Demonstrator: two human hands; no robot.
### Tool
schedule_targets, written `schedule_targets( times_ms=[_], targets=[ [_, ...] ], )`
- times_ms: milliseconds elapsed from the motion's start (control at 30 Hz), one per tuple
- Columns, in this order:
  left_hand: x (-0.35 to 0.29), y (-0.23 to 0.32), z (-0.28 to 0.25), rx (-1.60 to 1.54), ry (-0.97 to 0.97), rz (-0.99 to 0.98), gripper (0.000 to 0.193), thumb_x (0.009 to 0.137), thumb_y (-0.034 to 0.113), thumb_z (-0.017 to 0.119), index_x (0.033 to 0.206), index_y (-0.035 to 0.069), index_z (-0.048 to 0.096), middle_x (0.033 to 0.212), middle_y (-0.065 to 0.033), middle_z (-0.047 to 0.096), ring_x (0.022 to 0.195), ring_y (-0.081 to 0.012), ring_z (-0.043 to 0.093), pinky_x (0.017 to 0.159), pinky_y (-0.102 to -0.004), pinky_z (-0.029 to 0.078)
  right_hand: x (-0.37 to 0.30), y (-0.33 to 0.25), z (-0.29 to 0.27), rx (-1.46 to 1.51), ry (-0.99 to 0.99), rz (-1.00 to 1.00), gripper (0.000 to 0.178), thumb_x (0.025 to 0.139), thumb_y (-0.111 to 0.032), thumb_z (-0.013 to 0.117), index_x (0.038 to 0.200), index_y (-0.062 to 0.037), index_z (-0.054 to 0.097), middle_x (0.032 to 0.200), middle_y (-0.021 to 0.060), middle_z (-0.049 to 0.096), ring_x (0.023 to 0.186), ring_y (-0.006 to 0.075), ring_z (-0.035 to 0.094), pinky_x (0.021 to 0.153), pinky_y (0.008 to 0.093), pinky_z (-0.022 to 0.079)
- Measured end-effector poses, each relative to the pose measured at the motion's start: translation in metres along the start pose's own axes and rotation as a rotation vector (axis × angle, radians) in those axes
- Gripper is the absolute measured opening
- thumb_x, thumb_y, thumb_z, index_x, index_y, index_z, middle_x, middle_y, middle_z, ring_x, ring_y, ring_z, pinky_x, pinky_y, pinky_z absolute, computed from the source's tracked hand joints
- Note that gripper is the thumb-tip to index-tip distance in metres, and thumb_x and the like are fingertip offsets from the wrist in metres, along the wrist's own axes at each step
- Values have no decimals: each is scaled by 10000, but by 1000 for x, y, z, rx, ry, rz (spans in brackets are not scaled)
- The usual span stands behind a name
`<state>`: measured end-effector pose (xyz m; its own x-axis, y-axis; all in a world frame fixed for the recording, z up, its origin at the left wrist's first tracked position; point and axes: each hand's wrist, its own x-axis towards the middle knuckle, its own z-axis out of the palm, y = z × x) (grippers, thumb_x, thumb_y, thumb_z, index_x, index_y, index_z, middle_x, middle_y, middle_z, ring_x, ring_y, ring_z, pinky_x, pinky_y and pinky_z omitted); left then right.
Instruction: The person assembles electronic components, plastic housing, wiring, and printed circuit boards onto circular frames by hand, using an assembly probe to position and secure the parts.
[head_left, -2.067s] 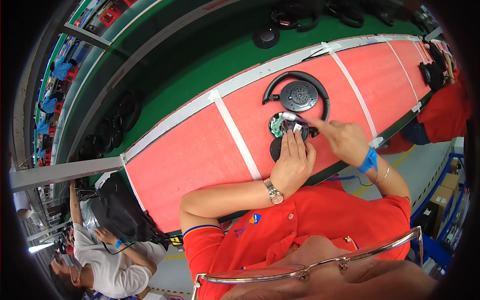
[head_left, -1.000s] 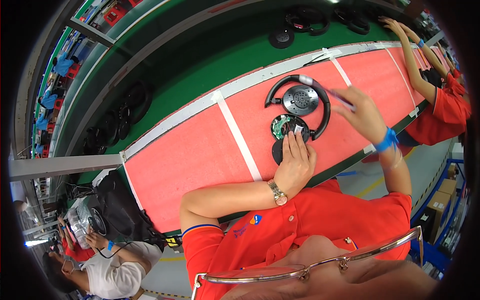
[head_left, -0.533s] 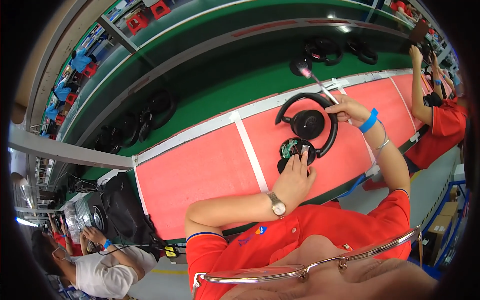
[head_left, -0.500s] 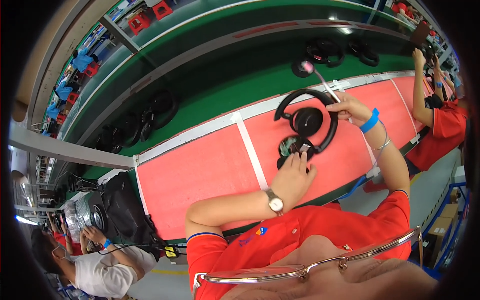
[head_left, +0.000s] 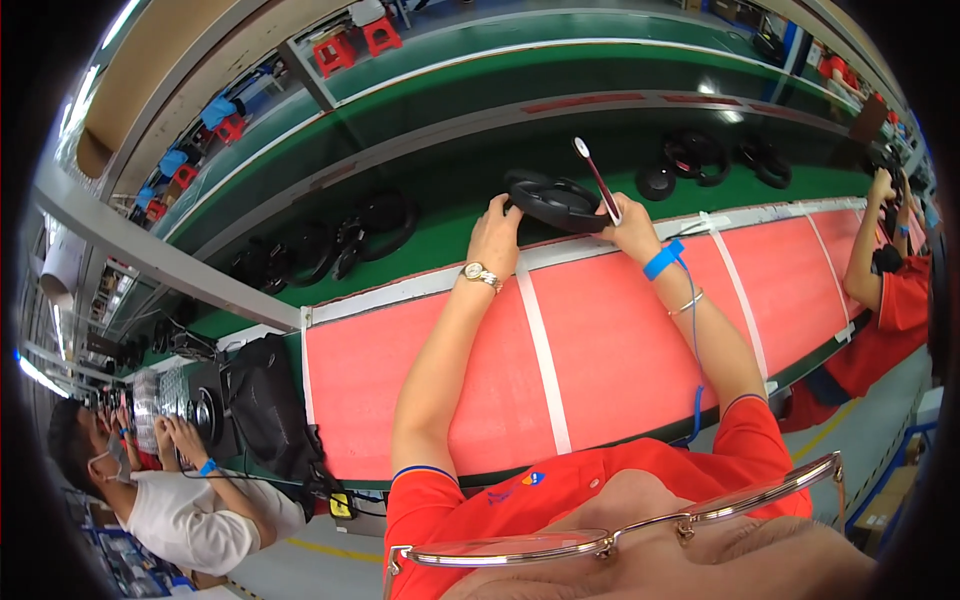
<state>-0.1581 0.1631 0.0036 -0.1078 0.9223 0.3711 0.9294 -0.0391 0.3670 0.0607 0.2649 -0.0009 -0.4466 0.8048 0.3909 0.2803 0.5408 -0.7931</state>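
At twelve o'clock from the person's chest, past the far edge of the red counter (head_left: 620, 350), both arms stretch out to a black headset (head_left: 556, 200) held over the green conveyor belt (head_left: 450, 225). The left hand (head_left: 494, 232) grips its nine o'clock rim with fingers curled over the edge; the right hand (head_left: 632, 226) steadies the three o'clock side, and its fingers also pinch a slim stick-like tool (head_left: 597, 178) that points up toward eleven o'clock. The headset looks like light, rigid moulded plastic with a thin arched band, probably smooth and a little slippery, so the band would flex or snap before the round cup does; the firm outer rim of the cup seems the safest place to hold it. A blue wrist strap (head_left: 663, 259) with a coiled lead circles the right wrist, a watch (head_left: 476, 273) the left. White tape strips (head_left: 543, 360) divide the red counter into panels. More black headsets (head_left: 700, 155) lie on the belt at one o'clock, others (head_left: 330, 235) at ten o'clock. No labels are legible.
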Motion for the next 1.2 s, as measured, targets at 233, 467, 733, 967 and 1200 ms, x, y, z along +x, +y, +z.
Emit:
schedule_targets(
  times_ms=[233, 467, 733, 967, 1200],
  targets=[
    [3, -11, 1, -108, 229, -27, 427, 816, -105, 447, 1210, 49, 509, 1240, -182, 489, 1019, -368, 566, 818, -419, 501, 9, -5, 13, 430, 163, 288, 253, 759, -45, 735, 929, -18, 549, 688, -27, 508, 580, 38, 452, 514, 193, 343],
    [6, -7, -4, 37, 278, -170, 213, 907, 128, 536, 1109, 62, 550, 842, -179, 660, 761, -369, 635, 650, -435, 513, 14, 13, 12, 830, 69, 582, 276, 899, -301, 629, 826, -72, 494, 579, 61, 539, 405, 47, 362, 396, 189, 228],
    [5, -12, -2, -306, 85, -385, 422, 798, 122, 693, 1145, -14, 494, 871, -179, 654, 690, -268, 664, 554, -344, 541, 9, 29, 18, 893, 128, 613, 244, 936, -206, 558, 1054, 4, 523, 724, 89, 599, 563, 110, 546, 434, 205, 358],
    [8, -15, -10, -730, -109, -579, 517, 788, 17, 680, 1224, -46, 409, 949, -150, 642, 693, -174, 664, 486, -245, 518, -1, 12, 28, 492, 327, 437, 373, 944, -178, 526, 1285, -31, 483, 1213, 88, 416, 841, 120, 577, 524, 216, 436],
    [10, -3, -2, -1101, 37, -645, 564, 829, 30, 666, 1288, -59, 350, 1019, -186, 621, 697, -164, 666, 539, -235, 521, -3, 11, 28, 488, 269, 389, 323, 936, -186, 524, 1233, -58, 520, 1236, 88, 348, 789, 125, 580, 524, 223, 449]
  ],
)
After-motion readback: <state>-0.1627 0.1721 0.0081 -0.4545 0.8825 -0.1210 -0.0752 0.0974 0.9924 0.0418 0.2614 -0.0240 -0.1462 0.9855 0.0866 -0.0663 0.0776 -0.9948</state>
